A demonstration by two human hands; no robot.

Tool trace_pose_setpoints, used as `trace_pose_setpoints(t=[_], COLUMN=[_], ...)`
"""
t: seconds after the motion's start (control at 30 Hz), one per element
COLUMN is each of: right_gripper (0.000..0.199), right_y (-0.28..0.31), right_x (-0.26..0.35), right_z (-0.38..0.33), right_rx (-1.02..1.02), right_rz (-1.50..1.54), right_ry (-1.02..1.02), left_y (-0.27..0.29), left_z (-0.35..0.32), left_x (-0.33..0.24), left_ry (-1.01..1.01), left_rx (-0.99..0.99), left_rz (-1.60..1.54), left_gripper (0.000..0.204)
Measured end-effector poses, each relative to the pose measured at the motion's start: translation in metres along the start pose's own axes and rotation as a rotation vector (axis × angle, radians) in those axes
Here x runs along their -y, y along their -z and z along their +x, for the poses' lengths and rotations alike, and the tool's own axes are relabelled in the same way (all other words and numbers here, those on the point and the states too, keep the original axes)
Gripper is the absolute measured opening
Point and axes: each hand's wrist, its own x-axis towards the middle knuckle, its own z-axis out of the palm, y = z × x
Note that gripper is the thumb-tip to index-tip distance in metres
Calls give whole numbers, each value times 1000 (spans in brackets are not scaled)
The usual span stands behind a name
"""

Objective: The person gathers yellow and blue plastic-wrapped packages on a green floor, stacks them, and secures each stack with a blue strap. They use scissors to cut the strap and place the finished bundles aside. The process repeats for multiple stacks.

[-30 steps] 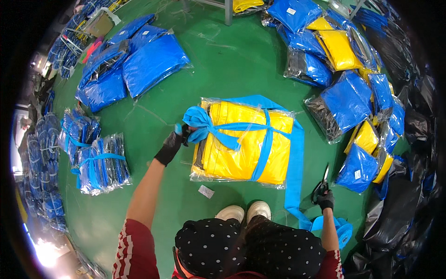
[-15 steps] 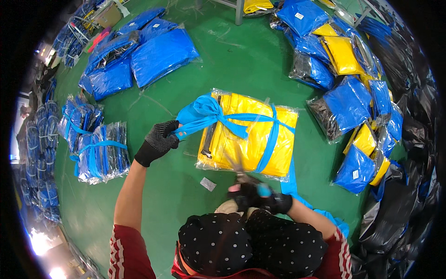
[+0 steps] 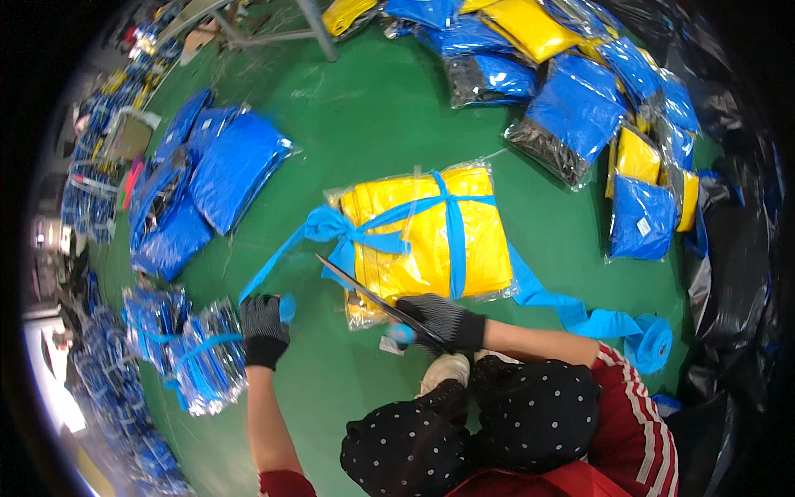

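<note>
My left hand [image 3: 265,330], in a dark knitted glove, is closed on the end of a light-blue fabric strip [image 3: 280,255]. The strip runs taut up to a knot [image 3: 328,224] at the left side of a yellow package [image 3: 480,236] in clear plastic. Light-blue bands cross over this package, which lies flat on the green floor. My gloved right hand [image 3: 439,321] grips dark scissors [image 3: 358,286], the long blades slanting up and left over the package's lower left corner. A light-blue patch shows at each thumb.
A light-blue strip roll [image 3: 649,343] lies at right, its tail reaching the package. Blue packages [image 3: 240,174] sit at upper left, tied bundles [image 3: 207,352] by my left hand. More blue and yellow packages [image 3: 571,116] pile at upper right. A metal-legged stand [image 3: 319,33] is at the top.
My left hand has drawn the strip down and left, and it is now narrower and taut. The scissors have swung to point up-left. The view has turned and shifted.
</note>
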Motion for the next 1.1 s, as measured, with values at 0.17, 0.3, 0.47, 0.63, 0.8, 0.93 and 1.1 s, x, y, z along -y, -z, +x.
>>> trace_pose_setpoints(t=[0.17, 0.3, 0.47, 0.63, 0.8, 0.93, 1.1], right_gripper=[26, 37, 50, 51, 41, 29, 24], right_y=[78, 111, 104, 97, 91, 86, 123], right_x=[-8, -19, -35, -41, -29, -37, -101], right_z=[-46, -24, 6, 13, 12, 0, -39], right_rx=[-795, -897, -851, -868, -424, -813, -1231], right_rz=[-360, -517, -652, -832, -655, -505, -331], right_ry=[16, 219, 213, 219, 69, 221, -38], left_y=[28, 53, 39, -4, -8, 10, 24], left_z=[27, 79, 96, 91, 98, 99, 76], left_x=[-82, -154, -161, -153, -149, -145, -146], left_ry=[-83, -347, -316, -338, -437, -391, -240], left_rx=[-703, -677, -702, -615, -659, -821, -792], left_rz=[-467, -554, -551, -569, -487, -535, -543], left_gripper=[57, 59, 70, 27, 33, 35, 45])
